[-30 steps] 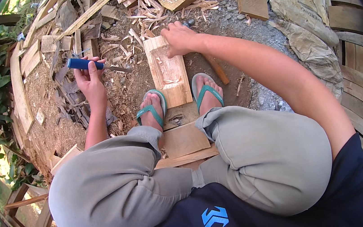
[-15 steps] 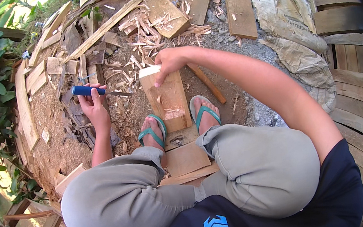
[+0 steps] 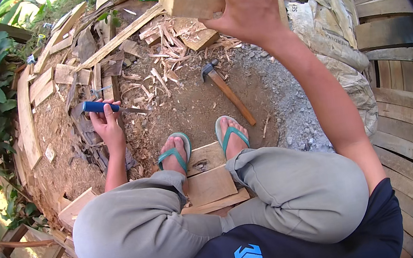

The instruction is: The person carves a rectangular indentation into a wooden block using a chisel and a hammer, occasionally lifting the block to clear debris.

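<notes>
My left hand [image 3: 106, 121] is closed round a chisel [image 3: 101, 106] with a blue handle, its thin metal blade pointing to the right. Raised at the top of the view, my right hand [image 3: 248, 8] grips a thick wooden block [image 3: 191, 0] by one end. The block is tilted so that one flat face shows; much of its length is out of sight. On the dirt below it lies a claw hammer [image 3: 227, 91] with a wooden handle, touched by neither hand. Green flip-flops are on my feet, on either side of a board [image 3: 203, 158].
Wood shavings [image 3: 167, 41] and another wooden block [image 3: 197, 33] lie ahead. Loose planks [image 3: 120, 36] and scraps cover the ground at the left. Grey gravel and a crumpled sack [image 3: 328, 31] are at the right, beside a slatted wooden wall [image 3: 401, 100].
My right hand has lifted the wooden block from between my feet, up and away, turning it. The whole hammer now shows. My left hand with the chisel has hardly moved.
</notes>
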Motion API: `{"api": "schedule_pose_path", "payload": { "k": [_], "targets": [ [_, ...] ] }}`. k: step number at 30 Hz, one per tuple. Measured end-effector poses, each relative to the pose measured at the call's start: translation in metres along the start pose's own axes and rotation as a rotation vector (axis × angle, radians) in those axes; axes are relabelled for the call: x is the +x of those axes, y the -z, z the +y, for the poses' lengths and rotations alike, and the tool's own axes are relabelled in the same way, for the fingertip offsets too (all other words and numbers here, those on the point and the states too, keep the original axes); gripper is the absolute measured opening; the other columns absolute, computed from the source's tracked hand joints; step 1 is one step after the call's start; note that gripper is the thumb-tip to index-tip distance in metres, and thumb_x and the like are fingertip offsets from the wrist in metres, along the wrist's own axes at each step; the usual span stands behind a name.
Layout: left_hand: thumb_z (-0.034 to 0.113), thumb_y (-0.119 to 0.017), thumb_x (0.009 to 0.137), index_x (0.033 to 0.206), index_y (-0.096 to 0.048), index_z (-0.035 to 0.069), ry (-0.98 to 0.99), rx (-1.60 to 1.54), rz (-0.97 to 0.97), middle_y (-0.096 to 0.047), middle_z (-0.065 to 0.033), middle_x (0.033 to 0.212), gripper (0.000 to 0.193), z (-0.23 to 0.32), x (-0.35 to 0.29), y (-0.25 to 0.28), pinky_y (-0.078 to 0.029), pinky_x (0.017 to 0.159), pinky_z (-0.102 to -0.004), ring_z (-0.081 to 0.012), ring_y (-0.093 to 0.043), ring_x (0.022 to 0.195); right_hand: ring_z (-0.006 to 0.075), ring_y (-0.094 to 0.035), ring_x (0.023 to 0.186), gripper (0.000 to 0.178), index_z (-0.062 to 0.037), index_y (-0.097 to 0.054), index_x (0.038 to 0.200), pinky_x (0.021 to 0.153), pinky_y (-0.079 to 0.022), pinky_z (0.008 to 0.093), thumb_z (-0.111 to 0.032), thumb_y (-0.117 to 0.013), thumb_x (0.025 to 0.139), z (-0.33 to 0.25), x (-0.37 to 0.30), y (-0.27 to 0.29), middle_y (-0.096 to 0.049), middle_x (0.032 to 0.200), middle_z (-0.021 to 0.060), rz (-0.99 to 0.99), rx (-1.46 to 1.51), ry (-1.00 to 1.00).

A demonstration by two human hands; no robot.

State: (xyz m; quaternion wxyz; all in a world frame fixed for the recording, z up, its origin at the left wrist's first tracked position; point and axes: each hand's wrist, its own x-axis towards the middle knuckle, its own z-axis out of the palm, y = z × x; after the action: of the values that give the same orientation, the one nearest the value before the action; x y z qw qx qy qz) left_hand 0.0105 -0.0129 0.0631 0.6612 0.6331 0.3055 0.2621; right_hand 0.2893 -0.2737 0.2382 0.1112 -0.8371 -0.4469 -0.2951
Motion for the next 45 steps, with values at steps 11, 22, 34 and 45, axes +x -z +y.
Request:
{"api": "schedule_pose_path", "payload": {
  "k": [11, 22, 34, 45],
  "targets": [
    [0.018, -0.054, 0.109, 0.132, -0.045, 0.002, -0.029, -0.034, -0.030, -0.064, -0.0097, 0.116, 0.029, -0.009, 0.000, -0.004, -0.059, 0.090, -0.0355, -0.0226, -0.070, 0.106, 0.0222, -0.064, 0.088, 0.056, -0.0140, -0.061, 0.106, 0.071, -0.056, 0.0354, -0.031, -0.093, 0.063, -0.001, -0.048, -0.029, -0.060, 0.099, 0.0033, -0.074, -0.035, 0.074],
    [0.018, -0.054, 0.109, 0.132, -0.046, 0.003, -0.060, -0.001, -0.021, -0.064, -0.0095, 0.116, 0.028, -0.006, 0.004, -0.004, -0.059, 0.091, -0.0354, -0.0223, -0.070, 0.106, 0.0230, -0.068, 0.091, 0.042, -0.0131, -0.059, 0.107, 0.075, -0.060, 0.0335, -0.018, -0.084, 0.073, 0.013, -0.065, -0.066, -0.062, 0.100, 0.0039, -0.196, -0.060, 0.333],
    [0.016, -0.053, 0.109, 0.132, -0.045, 0.001, -0.075, -0.031, 0.040, -0.064, -0.0107, 0.116, 0.028, 0.004, 0.013, 0.005, -0.059, 0.088, -0.0339, -0.0222, -0.070, 0.103, 0.0212, -0.074, 0.079, 0.066, -0.0052, -0.079, 0.109, 0.073, -0.056, 0.0330, -0.055, -0.085, 0.067, 0.018, 0.012, -0.011, -0.077, 0.089, 0.0113, -0.477, 0.604, -0.409],
    [0.018, -0.053, 0.109, 0.131, -0.044, 0.000, -0.078, 0.044, 0.035, -0.065, -0.0131, 0.118, 0.029, 0.005, 0.007, 0.011, -0.062, 0.086, -0.0341, -0.0243, -0.070, 0.105, 0.0246, -0.074, 0.088, 0.073, 0.0024, -0.075, 0.114, 0.075, -0.057, 0.0350, -0.049, -0.091, 0.064, -0.012, -0.064, -0.090, -0.076, 0.098, 0.0171, -0.960, 0.791, -0.235]
  ]
}}
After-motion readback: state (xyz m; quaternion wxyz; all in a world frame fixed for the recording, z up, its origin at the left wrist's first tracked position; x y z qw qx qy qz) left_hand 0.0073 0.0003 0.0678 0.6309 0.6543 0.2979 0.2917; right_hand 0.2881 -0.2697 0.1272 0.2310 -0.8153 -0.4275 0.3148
